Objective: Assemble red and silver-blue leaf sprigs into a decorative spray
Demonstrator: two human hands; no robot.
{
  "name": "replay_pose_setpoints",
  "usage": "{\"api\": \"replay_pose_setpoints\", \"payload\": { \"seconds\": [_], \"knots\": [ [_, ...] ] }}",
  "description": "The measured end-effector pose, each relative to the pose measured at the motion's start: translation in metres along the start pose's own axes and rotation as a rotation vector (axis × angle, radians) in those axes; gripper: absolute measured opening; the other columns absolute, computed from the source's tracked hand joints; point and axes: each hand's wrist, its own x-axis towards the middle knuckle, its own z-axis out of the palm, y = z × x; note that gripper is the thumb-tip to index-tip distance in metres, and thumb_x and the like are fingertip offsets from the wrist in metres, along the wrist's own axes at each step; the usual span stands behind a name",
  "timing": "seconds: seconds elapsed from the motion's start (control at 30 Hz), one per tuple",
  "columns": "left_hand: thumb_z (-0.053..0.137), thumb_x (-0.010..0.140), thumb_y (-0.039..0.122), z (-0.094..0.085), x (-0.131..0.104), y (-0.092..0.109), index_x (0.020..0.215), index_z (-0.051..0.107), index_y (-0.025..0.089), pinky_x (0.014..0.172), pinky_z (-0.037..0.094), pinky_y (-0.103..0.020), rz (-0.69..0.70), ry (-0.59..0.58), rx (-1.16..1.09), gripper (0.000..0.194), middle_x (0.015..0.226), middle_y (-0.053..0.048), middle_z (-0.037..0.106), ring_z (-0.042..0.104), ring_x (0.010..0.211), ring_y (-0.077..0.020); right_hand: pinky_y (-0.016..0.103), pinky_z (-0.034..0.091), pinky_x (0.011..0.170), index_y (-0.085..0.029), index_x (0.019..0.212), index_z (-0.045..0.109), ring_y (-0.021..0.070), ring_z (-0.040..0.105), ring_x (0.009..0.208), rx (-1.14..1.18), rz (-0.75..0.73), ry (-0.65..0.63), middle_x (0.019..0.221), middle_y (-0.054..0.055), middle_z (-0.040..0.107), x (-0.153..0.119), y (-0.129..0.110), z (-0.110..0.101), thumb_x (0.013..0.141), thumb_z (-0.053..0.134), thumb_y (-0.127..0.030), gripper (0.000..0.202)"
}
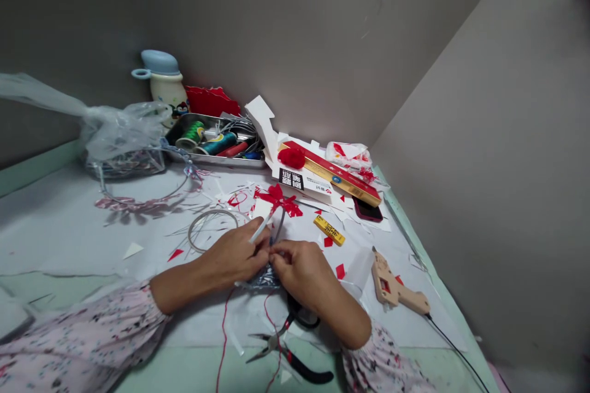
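My left hand [239, 250] and my right hand [298, 265] meet over the middle of the table, fingertips pinched together. Between them rises a thin grey band [280, 225], with a red bow-like ornament [279, 199] at its upper end. A narrow white strip [262, 229] lies across my left fingers. Under the hands is a shiny blue-grey bundle [263, 279], mostly covered. Red thread [224, 325] hangs down in two lines from this spot. What the right fingertips pinch is too small to make out. Black-handled pliers [271, 344] lie open just below.
A glue gun [391, 285] with a cord lies right, near a yellow box [329, 231] and a phone [367, 210]. Behind are a metal tray [216, 161] of thread spools, a long red-gold box [336, 175] and a bottle [168, 89]. A decorated hoop [138, 202] is left.
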Motion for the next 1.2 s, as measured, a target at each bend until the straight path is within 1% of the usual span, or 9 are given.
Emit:
{"api": "replay_pose_setpoints", "payload": {
  "seconds": [0.13,0.27,0.4,0.53,0.67,0.8,0.9,1.07,1.2],
  "knots": [
    [0.045,0.076,0.02,0.004,0.001,0.002,0.064,0.045,0.02,0.055,0.037,-0.026,-0.09,0.004,-0.184,0.012,0.067,0.001,0.052,0.049,0.059,-0.0144,0.022,0.031,0.052,-0.022,0.089,0.078,0.0109,0.047,0.054,0.097,0.017,-0.018,0.062,-0.001,0.065,0.002,0.001,-0.003,0.082,0.053,-0.017,0.027],
    [0.048,0.077,0.024,0.003,0.001,0.003,0.066,0.047,0.02,0.056,0.035,-0.026,-0.178,-0.035,-0.334,0.012,0.064,0.002,0.054,0.048,0.06,-0.0144,0.02,0.031,0.052,-0.019,0.087,0.078,0.0089,0.043,0.051,0.225,0.055,-0.072,0.058,-0.002,0.059,0.004,0.004,-0.005,0.081,0.054,-0.016,0.026],
    [0.049,0.077,0.025,0.004,-0.001,0.0,0.066,0.049,0.019,0.057,0.035,-0.026,-0.196,-0.078,-0.392,0.012,0.064,0.002,0.055,0.049,0.06,-0.0145,0.02,0.033,0.053,-0.016,0.086,0.076,0.0079,0.041,0.052,0.288,0.097,-0.118,0.06,-0.003,0.057,0.007,0.011,-0.002,0.081,0.055,-0.018,0.022],
    [0.048,0.082,0.03,0.004,-0.002,-0.005,0.073,0.054,0.018,0.055,0.036,-0.025,-0.243,-0.147,-0.537,0.016,0.061,0.002,0.056,0.052,0.056,-0.0144,0.02,0.031,0.05,-0.014,0.083,0.074,0.0081,0.04,0.051,0.304,0.174,-0.156,0.058,-0.002,0.055,0.008,0.016,0.0,0.084,0.055,-0.024,0.021],
    [0.049,0.085,0.035,0.003,-0.002,-0.01,0.082,0.057,0.018,0.051,0.037,-0.024,-0.281,-0.247,-0.717,0.019,0.055,0.004,0.055,0.051,0.047,-0.0132,0.021,0.03,0.049,-0.015,0.075,0.072,0.0082,0.039,0.051,0.275,0.192,-0.177,0.056,-0.002,0.053,0.007,0.015,-0.002,0.083,0.056,-0.024,0.021],
    [0.05,0.085,0.034,-0.002,0.0,-0.007,0.076,0.057,0.018,0.052,0.036,-0.024,-0.288,-0.262,-0.665,0.019,0.05,0.005,0.053,0.048,0.047,-0.0128,0.021,0.031,0.05,-0.016,0.078,0.073,0.0086,0.042,0.052,0.241,0.171,-0.205,0.059,-0.002,0.056,0.006,0.013,-0.003,0.081,0.056,-0.02,0.018],
    [0.051,0.084,0.035,-0.005,0.0,-0.003,0.072,0.056,0.018,0.054,0.037,-0.025,-0.29,-0.246,-0.629,0.021,0.053,0.004,0.055,0.05,0.051,-0.0133,0.021,0.033,0.052,-0.017,0.079,0.072,0.0094,0.046,0.055,0.22,0.176,-0.196,0.064,0.0,0.06,0.005,0.013,-0.006,0.082,0.057,-0.023,0.017],
    [0.05,0.085,0.039,0.001,0.0,-0.004,0.076,0.054,0.018,0.052,0.037,-0.025,-0.352,-0.221,-0.707,0.023,0.053,0.003,0.055,0.05,0.05,-0.0138,0.02,0.032,0.05,-0.019,0.077,0.068,0.0097,0.049,0.056,0.199,0.167,-0.17,0.064,-0.002,0.061,0.003,0.015,-0.014,0.083,0.054,-0.027,0.017],
    [0.049,0.084,0.038,0.005,0.0,-0.006,0.076,0.054,0.018,0.051,0.035,-0.024,-0.326,-0.226,-0.67,0.022,0.054,0.003,0.053,0.049,0.051,-0.0137,0.02,0.033,0.05,-0.019,0.076,0.066,0.0097,0.05,0.056,0.215,0.162,-0.174,0.064,-0.002,0.061,0.003,0.016,-0.015,0.082,0.053,-0.025,0.016]
  ]
}}
